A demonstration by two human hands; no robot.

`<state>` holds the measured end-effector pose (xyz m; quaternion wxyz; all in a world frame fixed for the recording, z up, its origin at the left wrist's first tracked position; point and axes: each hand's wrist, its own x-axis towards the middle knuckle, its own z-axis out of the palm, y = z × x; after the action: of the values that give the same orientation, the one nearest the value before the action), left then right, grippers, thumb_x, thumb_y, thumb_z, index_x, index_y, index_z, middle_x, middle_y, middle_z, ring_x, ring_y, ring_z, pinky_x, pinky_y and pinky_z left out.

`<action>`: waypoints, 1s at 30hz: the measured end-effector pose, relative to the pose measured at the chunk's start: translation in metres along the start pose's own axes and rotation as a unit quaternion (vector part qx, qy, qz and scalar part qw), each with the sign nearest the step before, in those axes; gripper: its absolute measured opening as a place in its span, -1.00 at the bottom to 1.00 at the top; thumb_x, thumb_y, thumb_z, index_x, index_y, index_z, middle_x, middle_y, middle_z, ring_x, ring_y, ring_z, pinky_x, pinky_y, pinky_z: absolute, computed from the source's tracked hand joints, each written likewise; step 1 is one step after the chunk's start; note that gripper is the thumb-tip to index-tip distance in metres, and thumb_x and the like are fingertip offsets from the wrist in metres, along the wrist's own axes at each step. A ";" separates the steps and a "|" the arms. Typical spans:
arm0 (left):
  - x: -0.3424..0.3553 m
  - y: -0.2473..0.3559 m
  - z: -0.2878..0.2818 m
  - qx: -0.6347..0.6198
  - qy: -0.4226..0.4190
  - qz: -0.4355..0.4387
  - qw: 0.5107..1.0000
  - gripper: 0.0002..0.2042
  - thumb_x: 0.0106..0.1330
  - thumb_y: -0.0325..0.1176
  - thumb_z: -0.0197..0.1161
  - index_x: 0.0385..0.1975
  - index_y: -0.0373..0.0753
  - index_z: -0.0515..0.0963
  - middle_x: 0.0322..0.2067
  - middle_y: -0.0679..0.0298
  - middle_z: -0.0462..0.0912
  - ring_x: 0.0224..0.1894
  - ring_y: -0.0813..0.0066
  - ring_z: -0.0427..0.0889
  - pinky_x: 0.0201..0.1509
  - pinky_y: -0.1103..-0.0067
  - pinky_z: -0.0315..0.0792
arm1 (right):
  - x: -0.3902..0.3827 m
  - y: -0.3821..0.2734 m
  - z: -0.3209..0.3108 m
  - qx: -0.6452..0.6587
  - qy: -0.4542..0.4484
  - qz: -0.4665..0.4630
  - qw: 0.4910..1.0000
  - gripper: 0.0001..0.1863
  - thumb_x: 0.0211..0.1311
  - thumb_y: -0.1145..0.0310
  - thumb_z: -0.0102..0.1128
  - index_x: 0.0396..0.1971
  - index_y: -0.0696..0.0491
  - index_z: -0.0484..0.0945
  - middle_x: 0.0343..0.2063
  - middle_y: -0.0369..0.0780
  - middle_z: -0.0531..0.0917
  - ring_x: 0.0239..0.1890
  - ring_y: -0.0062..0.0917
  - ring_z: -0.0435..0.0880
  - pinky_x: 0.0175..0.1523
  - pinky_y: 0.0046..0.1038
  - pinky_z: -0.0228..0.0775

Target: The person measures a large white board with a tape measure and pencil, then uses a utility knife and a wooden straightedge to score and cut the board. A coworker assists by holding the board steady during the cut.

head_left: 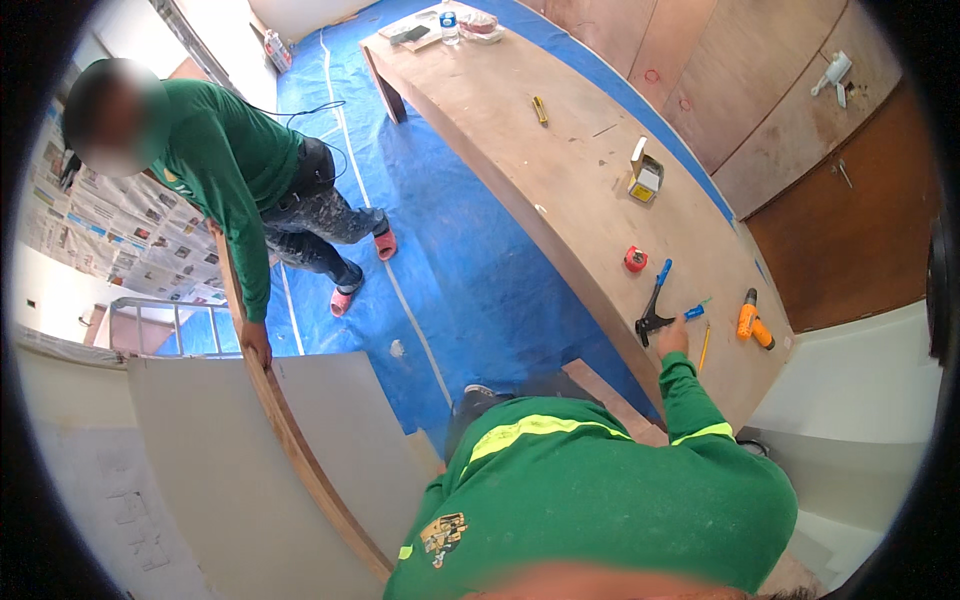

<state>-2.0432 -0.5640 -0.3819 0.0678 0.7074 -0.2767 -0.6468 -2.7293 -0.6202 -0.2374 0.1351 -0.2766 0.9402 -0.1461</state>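
Note:
My right hand (672, 340) reaches onto the long plywood worktop (530, 150), at the end of a blue-and-black clamp-like tool (652, 320). Its fingers are too small to tell whether they grip. A small blue tool (695, 312) lies just beside them, with a yellow pencil (704, 350), an orange drill (750, 320) and a red round object (635, 258) nearby. My left hand is hidden behind my body. A co-worker in green (230, 160) holds a long wooden board (310, 460) that runs down past my left side.
Blue floor sheeting (450, 290) carries pale tape lines. A grey panel (200, 450) stands lower left, near an aluminium ladder (180, 330). A yellow box (645, 175), a utility knife (540, 110) and a water bottle (449, 25) sit farther along the worktop. A brown door (830, 220) is at right.

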 end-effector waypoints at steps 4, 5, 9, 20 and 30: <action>0.013 0.007 -0.024 0.025 0.007 0.005 1.000 -0.52 0.58 -0.03 0.02 0.32 -0.20 0.34 0.21 0.08 0.51 0.15 0.03 0.59 0.13 0.19 0.49 | 0.019 -0.089 0.014 -0.011 -0.031 -0.133 0.991 -0.40 0.31 0.46 0.09 0.36 0.11 0.25 0.05 0.23 0.60 0.10 0.14 0.60 0.20 0.02 0.44; 0.016 0.010 -0.030 0.056 0.009 0.019 0.998 -0.53 0.58 -0.03 0.02 0.32 -0.20 0.34 0.21 0.08 0.51 0.14 0.03 0.59 0.13 0.19 0.49 | 0.025 -0.111 0.018 0.000 -0.039 -0.171 0.984 -0.38 0.31 0.46 0.09 0.38 0.10 0.23 0.08 0.22 0.58 0.12 0.14 0.59 0.21 0.01 0.43; 0.026 0.021 -0.041 -0.241 0.070 -0.084 0.964 -0.55 0.58 -0.05 0.04 0.31 -0.17 0.36 0.15 0.13 0.54 0.11 0.07 0.61 0.09 0.22 0.50 | 0.079 -0.203 0.027 -0.069 -0.050 -0.309 0.947 -0.36 0.32 0.49 0.09 0.40 0.07 0.19 0.17 0.16 0.52 0.16 0.10 0.56 0.23 -0.03 0.44; -0.018 0.052 0.041 -0.524 0.228 -0.153 0.807 -0.80 0.50 -0.06 0.16 -0.24 -0.02 0.49 -0.37 0.38 0.56 -0.25 0.38 0.58 -0.10 0.24 0.50 | 0.356 -0.446 0.055 -0.254 -0.027 -0.563 0.786 -0.45 0.34 0.50 -0.03 0.34 -0.07 0.43 0.22 -0.07 0.56 0.29 -0.18 0.51 0.33 -0.08 0.40; -0.075 0.184 0.256 -0.262 0.219 -0.197 0.919 -0.54 0.55 0.00 0.07 0.19 -0.21 0.60 0.10 0.11 0.68 0.09 0.25 0.64 0.14 0.31 0.52 | 0.550 -0.624 0.101 -0.612 -0.103 -0.562 0.547 -0.32 0.52 0.44 -0.13 0.59 -0.14 0.04 0.59 -0.30 0.10 0.53 -0.31 0.25 0.39 0.00 0.34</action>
<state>-2.3440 -0.6151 -0.2715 0.1802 0.8285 0.0693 -0.5257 -2.8409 -1.4499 -0.2079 -0.0804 -0.7773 0.4347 0.4476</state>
